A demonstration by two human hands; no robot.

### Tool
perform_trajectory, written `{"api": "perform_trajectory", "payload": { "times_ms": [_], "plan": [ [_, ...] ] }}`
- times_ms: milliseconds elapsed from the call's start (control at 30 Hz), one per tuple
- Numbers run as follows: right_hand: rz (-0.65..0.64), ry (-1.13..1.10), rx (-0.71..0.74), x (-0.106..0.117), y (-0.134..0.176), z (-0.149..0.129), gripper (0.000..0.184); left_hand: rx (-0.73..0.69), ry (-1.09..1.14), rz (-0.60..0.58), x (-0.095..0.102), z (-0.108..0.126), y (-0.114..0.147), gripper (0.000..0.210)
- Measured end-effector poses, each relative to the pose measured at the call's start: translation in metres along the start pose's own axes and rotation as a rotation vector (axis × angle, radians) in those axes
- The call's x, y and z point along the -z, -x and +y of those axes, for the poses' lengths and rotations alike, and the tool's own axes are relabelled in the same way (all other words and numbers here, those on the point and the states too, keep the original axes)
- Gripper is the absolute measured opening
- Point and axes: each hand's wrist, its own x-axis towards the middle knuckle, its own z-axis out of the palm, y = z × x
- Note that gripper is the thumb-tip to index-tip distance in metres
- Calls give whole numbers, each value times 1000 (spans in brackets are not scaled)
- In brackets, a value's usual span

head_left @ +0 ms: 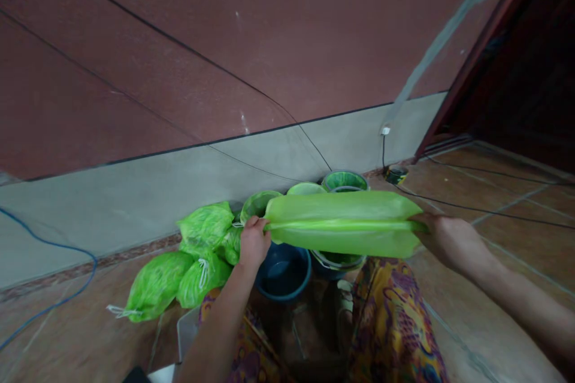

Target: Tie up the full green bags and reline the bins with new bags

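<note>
Folded green leaf (344, 224) stretched horiz. betw. both grips, held above floor. Left hand (253, 243) clenched on its left end; right hand (451, 240) pinching right end. Leaf long, smooth, light green, midrib crease running lengthwise. Blue bowl (283, 272) just below left grip; tied green bags (188, 263) further left.

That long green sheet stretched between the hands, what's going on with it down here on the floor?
A person sitting low on a tiled floor holds a long green plastic piece, folded lengthwise, level between both hands. The left hand pinches one end and the right hand grips the other. Below it stands a blue bowl. Tied green bags lie to the left, and green-lined buckets stand by the wall. Patterned fabric covers the person's lap.
</note>
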Motion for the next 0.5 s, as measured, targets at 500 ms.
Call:
{"api": "perform_trajectory", "payload": {
  "times_ms": [500],
  "plan": [
    [373,-885,-288,21,7,-27,20,254,701,267,15,9,17,21]
  ]
}}
